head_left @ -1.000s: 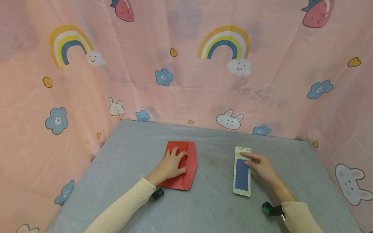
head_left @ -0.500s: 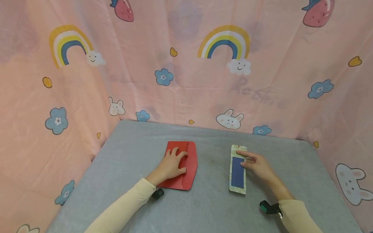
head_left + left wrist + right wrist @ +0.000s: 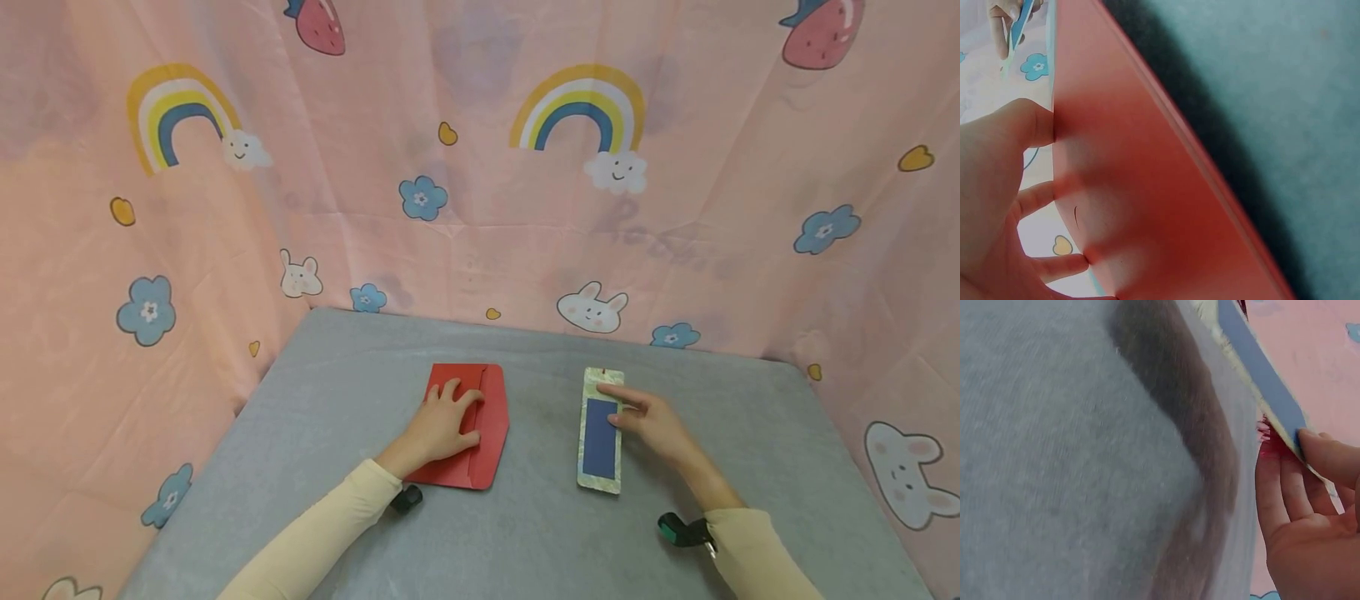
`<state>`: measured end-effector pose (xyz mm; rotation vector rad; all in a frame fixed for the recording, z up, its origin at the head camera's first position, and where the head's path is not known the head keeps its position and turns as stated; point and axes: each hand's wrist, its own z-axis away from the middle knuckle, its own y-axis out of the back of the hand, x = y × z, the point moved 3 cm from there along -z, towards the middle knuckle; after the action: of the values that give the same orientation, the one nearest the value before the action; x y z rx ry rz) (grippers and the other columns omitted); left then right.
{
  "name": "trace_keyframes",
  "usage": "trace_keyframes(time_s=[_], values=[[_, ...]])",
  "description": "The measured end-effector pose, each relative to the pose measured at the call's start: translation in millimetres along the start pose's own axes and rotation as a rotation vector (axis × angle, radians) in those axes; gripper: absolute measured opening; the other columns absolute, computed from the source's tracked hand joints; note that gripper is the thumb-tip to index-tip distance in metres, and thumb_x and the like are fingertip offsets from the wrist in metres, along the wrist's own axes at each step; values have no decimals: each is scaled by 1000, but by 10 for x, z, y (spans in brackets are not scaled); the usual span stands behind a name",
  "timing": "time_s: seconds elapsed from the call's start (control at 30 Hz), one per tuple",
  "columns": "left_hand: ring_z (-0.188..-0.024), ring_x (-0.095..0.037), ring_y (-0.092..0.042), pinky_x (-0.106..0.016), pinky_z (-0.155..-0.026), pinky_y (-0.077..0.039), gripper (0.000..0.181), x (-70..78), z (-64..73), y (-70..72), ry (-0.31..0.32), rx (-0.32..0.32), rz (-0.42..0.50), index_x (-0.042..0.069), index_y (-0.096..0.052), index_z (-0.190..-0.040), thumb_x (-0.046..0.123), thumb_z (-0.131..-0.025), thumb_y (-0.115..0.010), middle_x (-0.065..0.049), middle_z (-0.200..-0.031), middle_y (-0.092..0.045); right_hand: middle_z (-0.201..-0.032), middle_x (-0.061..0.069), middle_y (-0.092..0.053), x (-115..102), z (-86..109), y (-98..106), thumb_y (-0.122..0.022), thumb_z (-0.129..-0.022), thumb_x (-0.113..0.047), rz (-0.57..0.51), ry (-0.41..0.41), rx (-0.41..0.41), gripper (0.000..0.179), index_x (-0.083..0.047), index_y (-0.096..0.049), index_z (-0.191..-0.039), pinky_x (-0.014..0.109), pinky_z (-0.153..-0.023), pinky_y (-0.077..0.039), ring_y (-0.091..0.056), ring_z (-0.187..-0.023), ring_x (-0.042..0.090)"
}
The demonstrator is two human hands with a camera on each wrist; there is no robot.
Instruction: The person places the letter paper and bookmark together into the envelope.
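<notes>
A red envelope (image 3: 492, 429) lies on the grey table with its flap unfolded toward the right. My left hand (image 3: 437, 427) rests on it, fingers spread and fingertips touching the paper; in the left wrist view the red sheet (image 3: 1147, 169) fills the middle. To the right, my right hand (image 3: 660, 427) pinches a bookmark (image 3: 600, 446) by its right edge. It has a pale green border, a dark blue panel and a bit of red at the top. In the right wrist view the thumb presses its blue face, and red threads (image 3: 1275, 445) show behind it.
The grey cloth-covered table (image 3: 525, 542) reaches back to a pink curtain (image 3: 480, 250) printed with rainbows, flowers and rabbits. Curtain also hangs at both sides. A black wrist device (image 3: 682, 531) sits at the right cuff, another (image 3: 407, 499) at the left.
My right hand has carried the bookmark left and slightly away from me, closer to the envelope. The left hand and the envelope have stayed in place.
</notes>
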<state>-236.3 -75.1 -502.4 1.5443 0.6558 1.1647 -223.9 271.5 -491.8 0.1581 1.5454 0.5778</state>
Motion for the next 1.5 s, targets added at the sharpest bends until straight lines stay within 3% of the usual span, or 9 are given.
trace_keyframes(time_s=[0.17, 0.4, 0.57, 0.8, 1.13, 1.33, 1.5], values=[[-133, -52, -39, -59, -97, -50, 58, 8, 3, 10, -1, 3, 2, 25, -48, -140, 36, -87, -68, -20, -150, -38, -146, 29, -48, -16, -44, -69, -63, -92, -4, -43, 47, -51, 52, -1, -50, -143, 18, -82, -54, -65, -104, 0], [-133, -51, -40, -59, -96, -50, 58, 20, 9, 20, 2, 3, 1, 25, -48, -140, 36, -87, -68, -19, -150, -38, -145, 24, -52, -51, -85, -159, -66, -91, -8, -7, 19, -24, 48, -4, -56, -138, 16, -83, -52, -63, -105, 1], [-133, -52, -39, -59, -96, -50, 57, 24, 12, 20, 1, 2, 3, 25, -48, -140, 35, -87, -67, -20, -151, -38, -142, 20, -57, -61, -130, -226, -65, -91, -8, 34, -18, -10, 46, -10, -59, -137, 18, -80, -51, -61, -100, 10], [-133, -52, -40, -59, -96, -51, 57, 30, 16, 22, -2, 6, 6, 24, -49, -139, 35, -86, -68, -20, -150, -39, -144, 22, -54, -146, -151, -314, -62, -92, -5, 3, -25, -33, 46, -8, -58, -138, 20, -80, -53, -62, -113, 26], [-133, -51, -40, -59, -96, -51, 57, 20, 11, 13, -2, 7, 3, 24, -49, -140, 35, -87, -67, -19, -150, -39, -137, 24, -59, -205, -212, -440, -62, -92, -3, 1, -26, -40, 45, -6, -59, -136, 24, -72, -53, -62, -93, 16], [-133, -52, -39, -59, -95, -51, 57, 17, 7, 15, -2, 5, 6, 25, -48, -140, 36, -87, -67, -19, -151, -38, -139, 22, -58, -220, -248, -505, -62, -92, -1, 12, -38, -21, 45, -7, -59, -136, 25, -71, -54, -61, -92, 16], [-133, -51, -39, -59, -95, -51, 57, 16, 7, 18, 0, 6, 7, 24, -49, -140, 36, -87, -67, -19, -151, -38, -127, 22, -64, -249, -275, -557, -61, -91, -1, 13, -58, -14, 45, -8, -60, -135, 28, -64, -51, -58, -79, 13]])
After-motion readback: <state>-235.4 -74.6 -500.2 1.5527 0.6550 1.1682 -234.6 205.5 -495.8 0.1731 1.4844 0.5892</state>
